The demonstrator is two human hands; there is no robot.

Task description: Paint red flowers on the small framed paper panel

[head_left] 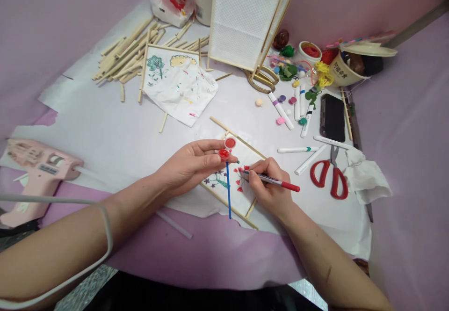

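Observation:
My left hand (pixel 196 163) pinches a small paint pot (pixel 223 154) of red paint, its lid (pixel 230 143) flipped open and red inside. A thin blue stick (pixel 229 191) runs down from beside those fingers; whether they grip it I cannot tell. My right hand (pixel 271 187) is closed around a slim pen (pixel 271 179) with a red end, its tip at the paper. Beneath both hands lies a wood-framed paper panel (pixel 245 203), painted with red shapes, dark stars and a green branch. The left hand covers part of it.
A second framed panel (pixel 143 75) lies behind under a crumpled, paint-spotted tissue (pixel 192 96). Wooden sticks (pixel 122 58), a white lantern frame (pixel 242 21) and gold scissors (pixel 262 79) are farther back. Red scissors (pixel 329 175), markers (pixel 280 110) and a phone (pixel 332 117) lie right, a pink glue gun (pixel 44 170) left.

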